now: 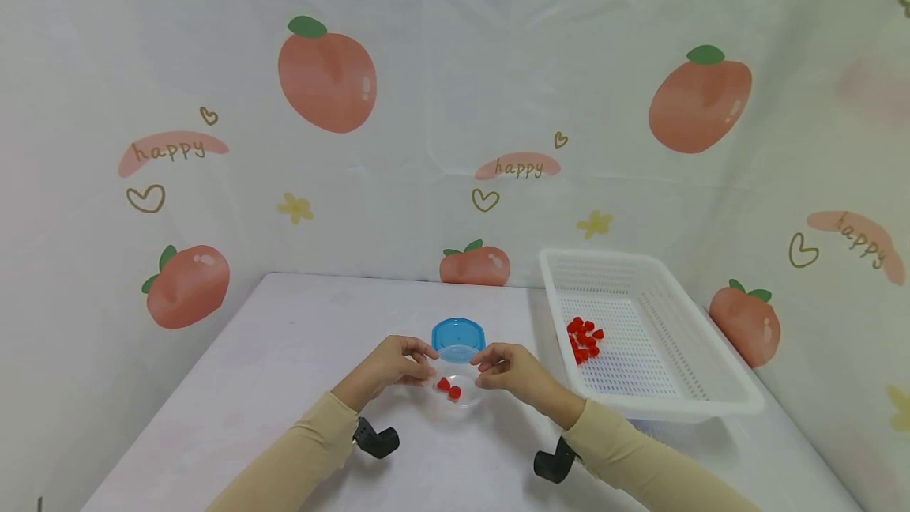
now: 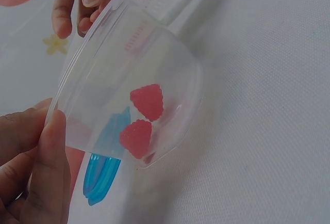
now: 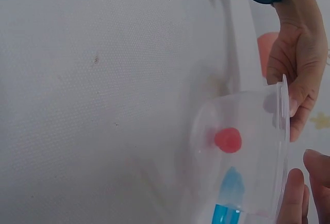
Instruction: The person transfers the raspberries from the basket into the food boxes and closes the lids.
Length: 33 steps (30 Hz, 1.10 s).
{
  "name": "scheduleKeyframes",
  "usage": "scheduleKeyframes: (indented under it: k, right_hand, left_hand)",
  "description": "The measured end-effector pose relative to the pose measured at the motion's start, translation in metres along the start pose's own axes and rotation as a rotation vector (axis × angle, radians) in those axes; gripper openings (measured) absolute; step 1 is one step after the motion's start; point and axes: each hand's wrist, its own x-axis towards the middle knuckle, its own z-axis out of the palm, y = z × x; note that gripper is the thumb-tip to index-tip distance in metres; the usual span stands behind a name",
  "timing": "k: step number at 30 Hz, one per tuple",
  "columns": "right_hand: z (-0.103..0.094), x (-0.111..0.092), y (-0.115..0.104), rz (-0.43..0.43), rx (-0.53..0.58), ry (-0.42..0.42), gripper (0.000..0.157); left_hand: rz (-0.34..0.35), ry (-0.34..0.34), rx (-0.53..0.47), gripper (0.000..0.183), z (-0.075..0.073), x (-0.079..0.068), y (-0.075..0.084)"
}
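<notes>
A clear plastic tub (image 1: pixel 465 397) with two red raspberry-shaped pieces (image 1: pixel 453 392) inside is between the two hands. In the left wrist view, the thumb and fingers of the left hand (image 2: pixel 38 167) pinch the tub's rim. The right hand (image 1: pixel 515 374) is at the tub's opposite side. Its thumb and fingertips are spread apart close to the rim in the right wrist view, with nothing between them. Just behind the tub lies a blue translucent lid (image 1: pixel 458 332), partly seen through the tub's wall (image 3: pixel 247 182).
A white perforated basket (image 1: pixel 711 409) stands on the right of the white table (image 1: pixel 320 322), several red pieces (image 1: pixel 583 340) gathered at its left side. Black devices (image 1: pixel 377 441) hang under both wrists. A printed cloth (image 1: pixel 398 180) hangs behind the table.
</notes>
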Motion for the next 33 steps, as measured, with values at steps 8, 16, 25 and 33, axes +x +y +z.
scheduleKeyframes:
  k: [8,16,25,33]
  right_hand:
    - [-0.001,0.001,0.001,-0.005,0.006,-0.010,0.028]
    - [-0.001,0.002,0.002,-0.028,0.010,-0.012,0.029]
    - [-0.006,0.000,-0.007,-0.022,0.022,-0.018,0.031]
    - [-0.017,-0.007,-0.027,-0.062,0.048,-0.014,0.033]
  left_hand:
    - [-0.007,0.015,0.019,0.026,0.002,-0.001,0.002]
    - [-0.001,0.014,0.019,0.026,0.001,-0.001,0.002]
    - [0.008,0.008,0.023,0.027,0.001,0.000,0.001]
    - [0.002,0.021,0.025,0.027,0.001,-0.002,0.002]
